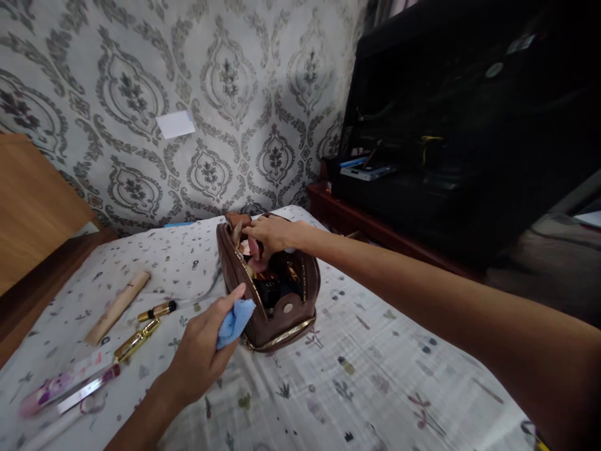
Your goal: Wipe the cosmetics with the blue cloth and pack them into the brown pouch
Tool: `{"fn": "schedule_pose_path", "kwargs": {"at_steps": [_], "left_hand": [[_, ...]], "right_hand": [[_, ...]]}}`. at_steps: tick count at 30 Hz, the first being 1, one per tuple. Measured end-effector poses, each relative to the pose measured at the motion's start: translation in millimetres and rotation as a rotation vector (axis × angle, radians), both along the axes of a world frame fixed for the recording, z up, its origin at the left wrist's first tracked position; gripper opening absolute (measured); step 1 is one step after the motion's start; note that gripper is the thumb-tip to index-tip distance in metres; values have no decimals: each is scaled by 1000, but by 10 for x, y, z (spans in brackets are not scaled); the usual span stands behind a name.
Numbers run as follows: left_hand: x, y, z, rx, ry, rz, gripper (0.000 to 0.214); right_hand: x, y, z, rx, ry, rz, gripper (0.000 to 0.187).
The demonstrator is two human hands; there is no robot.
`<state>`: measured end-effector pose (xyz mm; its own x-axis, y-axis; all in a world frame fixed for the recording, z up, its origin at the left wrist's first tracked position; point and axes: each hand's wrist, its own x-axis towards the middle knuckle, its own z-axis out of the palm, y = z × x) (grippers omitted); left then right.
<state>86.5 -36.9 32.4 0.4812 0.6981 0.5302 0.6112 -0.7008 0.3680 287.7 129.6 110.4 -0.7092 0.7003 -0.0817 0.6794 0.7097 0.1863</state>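
A brown zip-up makeup bag (231,266) stands unzipped on the patterned sheet, with several cosmetics inside. My left hand (201,344) is closed on a folded light blue cloth (235,322), close to the bag's near left side. My right hand (271,235) reaches across into the far part of the bag. Its visible fingers are apart around a pinkish item (253,248), and no firm grip shows; some fingertips are hidden. Nearer in the bag sits a black square-sided item (267,292).
On the left of the sheet lie a beige tube (119,307), a gold-and-black tube (157,311), a gold tube (136,340), a silvery tube (88,389) and a pink-purple item (51,388). A large dark screen (446,125) stands right; a wooden panel (37,207) is left.
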Motion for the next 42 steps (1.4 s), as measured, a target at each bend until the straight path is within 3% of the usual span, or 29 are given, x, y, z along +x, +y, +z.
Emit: {"fn": "schedule_pose_path", "kwargs": {"at_steps": [3,7,10,14,18,21,27,32,37,39,42], "left_hand": [[-6,3,-15,-28,-11,-6,54],[-10,5,-22,-70,-25,-6,55],[-8,2,-12,-66,-20,-18,56],[-8,-7,5,-48,-17,-19,60],[-32,-8,10,-82,-51,-57,60],[-95,-1,3,-104,-68,-21,60],[-422,0,-141,-103,92,147,56],[-943,36,-240,-118,189,499,53],[-1602,173,-235,-196,14,926,42],[-1759,212,-282,-217,-5,991,43],[-1791,239,-403,-241,19,932,46]], "right_hand": [[61,-14,76,-33,83,46,58],[157,-215,191,57,253,14,22],[184,-577,179,156,515,16,28],[112,-1236,-73,235,824,189,34],[-84,-1728,-465,193,833,432,37],[-284,-1844,-753,103,779,527,33],[-693,-1775,-1148,-276,620,300,7],[-932,-1767,-1253,-595,722,119,26],[-1022,-1798,-1374,-764,930,51,22],[-1031,-1793,-1463,-810,1024,-24,19],[-1025,-1779,-1579,-864,1112,-86,18]]}}
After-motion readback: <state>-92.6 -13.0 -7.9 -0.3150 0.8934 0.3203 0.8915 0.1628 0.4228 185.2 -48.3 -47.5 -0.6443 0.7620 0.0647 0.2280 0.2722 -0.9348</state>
